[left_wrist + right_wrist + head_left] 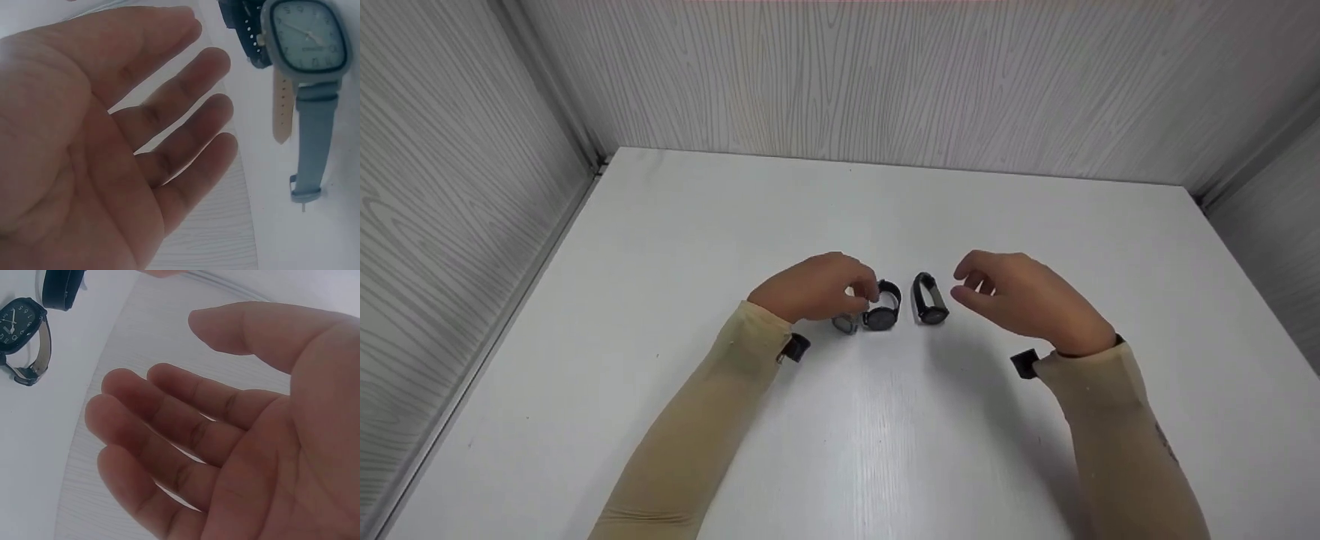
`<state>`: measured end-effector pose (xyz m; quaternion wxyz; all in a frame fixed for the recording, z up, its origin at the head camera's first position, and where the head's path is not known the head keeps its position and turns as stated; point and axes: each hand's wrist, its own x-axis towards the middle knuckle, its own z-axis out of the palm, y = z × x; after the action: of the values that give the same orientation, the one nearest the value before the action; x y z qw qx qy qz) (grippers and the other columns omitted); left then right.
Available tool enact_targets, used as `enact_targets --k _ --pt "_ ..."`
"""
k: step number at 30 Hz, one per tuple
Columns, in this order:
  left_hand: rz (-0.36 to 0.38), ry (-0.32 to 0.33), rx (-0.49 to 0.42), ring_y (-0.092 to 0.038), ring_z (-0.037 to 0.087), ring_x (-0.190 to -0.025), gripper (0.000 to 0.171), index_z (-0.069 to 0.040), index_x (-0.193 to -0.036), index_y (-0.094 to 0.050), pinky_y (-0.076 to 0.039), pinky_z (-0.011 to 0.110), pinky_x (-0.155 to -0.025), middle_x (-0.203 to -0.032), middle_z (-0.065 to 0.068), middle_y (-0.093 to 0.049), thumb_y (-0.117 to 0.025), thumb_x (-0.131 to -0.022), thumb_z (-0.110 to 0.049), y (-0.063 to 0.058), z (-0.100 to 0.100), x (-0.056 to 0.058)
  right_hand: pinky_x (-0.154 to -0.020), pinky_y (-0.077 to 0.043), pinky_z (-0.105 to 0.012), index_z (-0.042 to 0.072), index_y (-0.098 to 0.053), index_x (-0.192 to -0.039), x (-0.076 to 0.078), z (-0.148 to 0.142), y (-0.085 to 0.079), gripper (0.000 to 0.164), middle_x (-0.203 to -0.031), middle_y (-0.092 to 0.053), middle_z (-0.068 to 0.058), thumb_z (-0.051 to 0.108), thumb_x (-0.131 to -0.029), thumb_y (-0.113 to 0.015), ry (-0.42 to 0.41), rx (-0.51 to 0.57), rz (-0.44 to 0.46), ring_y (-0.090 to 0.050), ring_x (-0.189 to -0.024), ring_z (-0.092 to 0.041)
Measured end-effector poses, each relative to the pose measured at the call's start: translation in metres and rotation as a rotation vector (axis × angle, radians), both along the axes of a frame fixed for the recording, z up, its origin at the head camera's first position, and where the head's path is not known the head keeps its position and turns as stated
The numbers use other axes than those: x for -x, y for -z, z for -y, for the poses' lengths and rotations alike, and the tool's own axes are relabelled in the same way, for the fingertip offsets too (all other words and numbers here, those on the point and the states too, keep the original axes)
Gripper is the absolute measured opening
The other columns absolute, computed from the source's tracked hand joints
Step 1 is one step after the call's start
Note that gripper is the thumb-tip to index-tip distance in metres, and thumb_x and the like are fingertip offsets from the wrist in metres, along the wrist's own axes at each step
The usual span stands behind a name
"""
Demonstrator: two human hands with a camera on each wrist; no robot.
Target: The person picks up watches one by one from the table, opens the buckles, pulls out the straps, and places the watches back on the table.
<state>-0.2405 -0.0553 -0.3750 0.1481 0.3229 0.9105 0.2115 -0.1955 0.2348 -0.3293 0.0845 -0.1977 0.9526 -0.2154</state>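
Head view: three watches lie side by side near the middle of a white worktop (840, 435), between a person's two hands. The blue watch (845, 324) is at the left, partly covered by the left hand (821, 286); the round-faced black watch (880, 319) is in the centre, its strap forming a loop; the square-faced black watch (17, 326) rests on its side at the right, just beside the right hand (1024, 300). Both forearms wear beige sleeves (690, 420). Left wrist view: the left hand is relaxed, fingers parted and slightly bent, holding nothing; the pale dial and blue strap lie beyond the fingertips, with a beige strap end (283, 107) alongside. Right wrist view: the right hand is likewise loosely open and unoccupied, thumb well apart from the gently curved fingers.
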Motion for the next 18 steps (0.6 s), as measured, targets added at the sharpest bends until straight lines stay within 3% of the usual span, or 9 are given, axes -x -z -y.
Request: enact_targets --k 9,18 --pt "-0.010 -0.031 0.063 -0.054 0.015 -0.110 0.018 -0.019 -0.109 -0.079 -0.049 0.034 -0.095 -0.107 -0.006 -0.070 -0.067 -0.096 -0.012 0.010 -0.010 -0.001 -0.082 -0.052 -0.042 0.012 -0.069 -0.120 0.003 0.004 0.005 0.027 -0.102 -0.071 -0.001 0.030 -0.102 -0.062 -0.039 -0.013 -0.023 -0.065 -0.091 -0.020" --pt "-0.040 -0.020 0.041 -0.057 0.017 -0.093 0.018 -0.015 -0.097 -0.079 -0.050 0.033 -0.082 -0.094 -0.004 -0.070 -0.064 -0.093 -0.006 0.016 -0.012 -0.001 -0.083 -0.052 -0.041 0.014 -0.070 -0.119 0.004 0.006 0.006 0.024 -0.099 -0.071 0.001 0.029 -0.101 -0.065 -0.097 -0.001 -0.040 -0.065 -0.092 -0.017"
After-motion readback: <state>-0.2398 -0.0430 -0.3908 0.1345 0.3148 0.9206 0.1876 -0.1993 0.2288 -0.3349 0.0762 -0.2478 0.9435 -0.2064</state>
